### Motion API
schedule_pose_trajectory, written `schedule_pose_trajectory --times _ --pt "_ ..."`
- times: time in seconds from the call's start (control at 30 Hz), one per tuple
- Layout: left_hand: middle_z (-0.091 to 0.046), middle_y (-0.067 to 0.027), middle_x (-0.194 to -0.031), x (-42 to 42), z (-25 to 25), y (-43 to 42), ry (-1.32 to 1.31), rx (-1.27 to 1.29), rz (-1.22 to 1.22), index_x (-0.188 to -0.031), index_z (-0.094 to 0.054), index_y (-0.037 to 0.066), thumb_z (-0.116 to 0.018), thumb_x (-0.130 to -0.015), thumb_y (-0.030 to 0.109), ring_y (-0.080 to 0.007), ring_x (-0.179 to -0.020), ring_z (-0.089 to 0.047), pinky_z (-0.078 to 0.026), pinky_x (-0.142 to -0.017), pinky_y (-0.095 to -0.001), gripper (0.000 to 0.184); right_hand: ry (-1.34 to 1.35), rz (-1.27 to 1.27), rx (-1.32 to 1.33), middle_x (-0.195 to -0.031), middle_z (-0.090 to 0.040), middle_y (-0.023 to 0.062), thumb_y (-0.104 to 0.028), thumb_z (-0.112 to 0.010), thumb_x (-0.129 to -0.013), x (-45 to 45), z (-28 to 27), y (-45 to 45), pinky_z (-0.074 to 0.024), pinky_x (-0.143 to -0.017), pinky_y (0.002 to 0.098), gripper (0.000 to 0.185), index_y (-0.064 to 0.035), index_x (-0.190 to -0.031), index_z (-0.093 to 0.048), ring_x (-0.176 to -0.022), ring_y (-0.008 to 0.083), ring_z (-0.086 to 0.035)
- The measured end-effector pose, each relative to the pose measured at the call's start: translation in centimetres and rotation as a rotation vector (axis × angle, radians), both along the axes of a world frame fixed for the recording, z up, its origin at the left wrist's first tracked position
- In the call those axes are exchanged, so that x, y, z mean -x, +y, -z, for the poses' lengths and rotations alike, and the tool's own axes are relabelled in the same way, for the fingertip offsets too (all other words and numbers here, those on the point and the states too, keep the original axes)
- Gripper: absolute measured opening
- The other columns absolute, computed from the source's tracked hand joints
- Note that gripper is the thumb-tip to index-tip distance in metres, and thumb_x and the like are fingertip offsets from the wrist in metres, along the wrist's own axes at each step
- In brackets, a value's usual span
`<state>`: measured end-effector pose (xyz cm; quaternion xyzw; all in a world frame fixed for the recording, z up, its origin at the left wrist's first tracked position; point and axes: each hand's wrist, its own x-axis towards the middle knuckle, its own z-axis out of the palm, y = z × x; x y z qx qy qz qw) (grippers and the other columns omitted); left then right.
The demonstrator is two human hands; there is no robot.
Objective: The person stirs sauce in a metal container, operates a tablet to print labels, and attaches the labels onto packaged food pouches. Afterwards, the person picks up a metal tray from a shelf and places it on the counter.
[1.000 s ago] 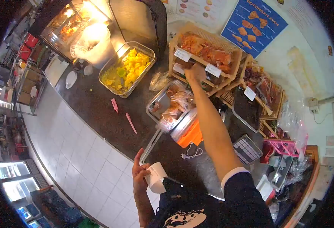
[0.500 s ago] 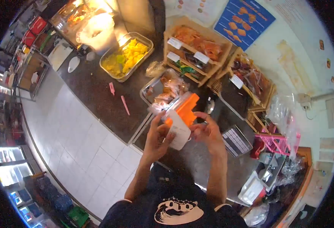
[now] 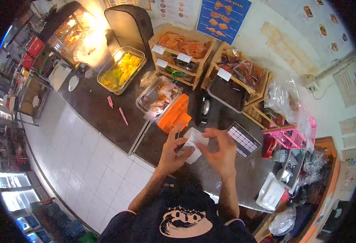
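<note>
A white paper receipt [image 3: 195,142] with faint printed lines is held above the counter in front of my chest. My left hand [image 3: 173,153] pinches its left side between thumb and fingers. At the right edge, the thumb and forefinger of my right hand [image 3: 220,152] close on the paper, slightly blurred. Just beyond my left fingertips is an orange tape-dispenser-like plastic piece [image 3: 174,113], whose exact kind I cannot make out. It leans against a clear tray [image 3: 147,106] that holds plastic-wrapped food [image 3: 164,95].
A glass dish [image 3: 105,87] of yellow food stands farther back. Two pink pens [image 3: 123,116] lie on the dark counter [image 3: 101,111]. Wooden racks [image 3: 198,73] of packed food line the wall. To the right are a calculator-like keypad [image 3: 244,140] and a pink basket [image 3: 289,135].
The view has shifted, with the racks now farther left. Both hands still hold the receipt, which has turned and shows more of its printed side; the orange piece is less covered.
</note>
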<state>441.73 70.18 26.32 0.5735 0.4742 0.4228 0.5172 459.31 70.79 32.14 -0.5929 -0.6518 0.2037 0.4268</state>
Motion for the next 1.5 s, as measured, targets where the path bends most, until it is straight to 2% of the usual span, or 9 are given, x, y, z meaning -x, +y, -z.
schedule_pose_trajectory --times 0.27,0.6,0.8,0.9,0.97,1.1,1.23,1.33,1.5 --pt "-0.071 -0.0182 -0.102 -0.4 -0.2 -0.5 0.205 -0.158 0.028 -0.149 -0.022 0.005 -0.071 -0.078 -0.002 -0.0310 -0.097 -0.069 -0.051 -0.088 -0.0358 0.087 0.162 -0.183 0.132 -0.087 -0.072 0.0091 -0.003 -0.077 -0.075 -1.0 2.7 -0.3 -0.0548 -0.071 0.0319 0.030 -0.0047 -0.103 -0.066 -0.079 0.0214 -0.071" --pt "-0.071 -0.0185 -0.100 -0.2 -1.0 -1.1 0.065 0.068 0.100 -0.152 -0.020 0.013 -0.066 -0.078 -0.006 -0.0305 -0.096 -0.069 -0.052 -0.086 -0.0371 0.089 0.349 -0.252 0.341 -0.085 -0.071 0.0074 0.002 -0.073 -0.077 -2.6 5.9 0.0 -0.0540 -0.071 0.0281 0.028 -0.0022 -0.104 -0.065 -0.077 0.0134 -0.069" --pt "-0.070 -0.0168 -0.101 2.9 -0.3 -1.1 0.082 0.202 0.295 -0.154 -0.018 0.015 -0.066 -0.075 -0.007 -0.0227 -0.093 -0.068 -0.052 -0.084 -0.0360 0.095 0.500 0.031 0.251 -0.086 -0.067 0.0071 0.003 -0.073 -0.077 -5.1 5.4 2.6 -0.0529 -0.070 0.0284 0.028 -0.0008 -0.103 -0.063 -0.075 0.0125 -0.065" --pt "-0.069 -0.0146 -0.105 3.3 0.9 -0.6 -0.299 0.248 0.539 -0.156 -0.011 0.016 -0.069 -0.074 -0.007 -0.0190 -0.094 -0.066 -0.052 -0.083 -0.0341 0.102 0.148 0.319 -0.007 -0.090 -0.067 0.0078 0.004 -0.072 -0.074 -3.2 2.8 3.6 -0.0529 -0.070 0.0321 0.030 -0.0026 -0.103 -0.063 -0.076 0.0170 -0.064" --pt "-0.067 -0.0134 -0.111 2.3 0.4 0.0 -0.513 0.490 0.610 -0.156 -0.004 0.016 -0.070 -0.074 -0.007 -0.0190 -0.101 -0.064 -0.052 -0.085 -0.0327 0.108 -0.235 0.052 -0.368 -0.090 -0.067 0.0084 0.001 -0.072 -0.073 -1.1 2.8 3.8 -0.0520 -0.072 0.0378 0.030 -0.0062 -0.102 -0.065 -0.081 0.0237 -0.063" --pt "-0.064 -0.0152 -0.116 0.7 1.4 1.6 -0.739 0.409 0.413 -0.156 -0.004 0.015 -0.074 -0.068 -0.006 -0.0197 -0.095 -0.066 -0.052 -0.083 -0.0319 0.114 -0.324 -0.170 -0.313 -0.087 -0.066 0.0086 -0.003 -0.071 -0.074 1.8 2.8 3.3 -0.0509 -0.075 0.0421 0.028 -0.0093 -0.101 -0.066 -0.085 0.0285 -0.062" --pt "-0.064 -0.0188 -0.110 2.5 1.3 3.2 -0.730 0.434 0.498 -0.155 -0.001 0.012 -0.074 -0.071 -0.007 -0.0211 -0.095 -0.067 -0.054 -0.082 -0.0327 0.113 -0.204 -0.292 -0.224 -0.088 -0.067 0.0086 -0.005 -0.071 -0.078 1.3 2.9 5.5 -0.0514 -0.074 0.0388 0.026 -0.0069 -0.103 -0.067 -0.084 0.0236 -0.064" --pt "-0.066 -0.0168 -0.101 3.3 2.0 3.9 -0.618 0.415 0.429 -0.154 -0.004 0.012 -0.073 -0.072 -0.005 -0.0199 -0.089 -0.067 -0.053 -0.076 -0.0316 0.109 0.385 0.020 0.144 -0.093 -0.072 0.0089 -0.008 -0.072 -0.086 -0.1 5.5 7.4 -0.0527 -0.065 0.0260 0.028 -0.0015 -0.111 -0.062 -0.077 0.0133 -0.067" --pt "-0.065 -0.0121 -0.094 4.2 2.6 5.9 -0.679 0.432 0.443 -0.154 -0.008 0.012 -0.073 -0.073 -0.002 -0.0188 -0.086 -0.066 -0.051 -0.077 -0.0293 0.105 0.808 -0.188 0.544 -0.093 -0.071 0.0101 -0.006 -0.074 -0.084 0.3 4.2 9.8 -0.0539 -0.067 0.0261 0.040 -0.0030 -0.121 -0.057 -0.079 0.0128 -0.067"
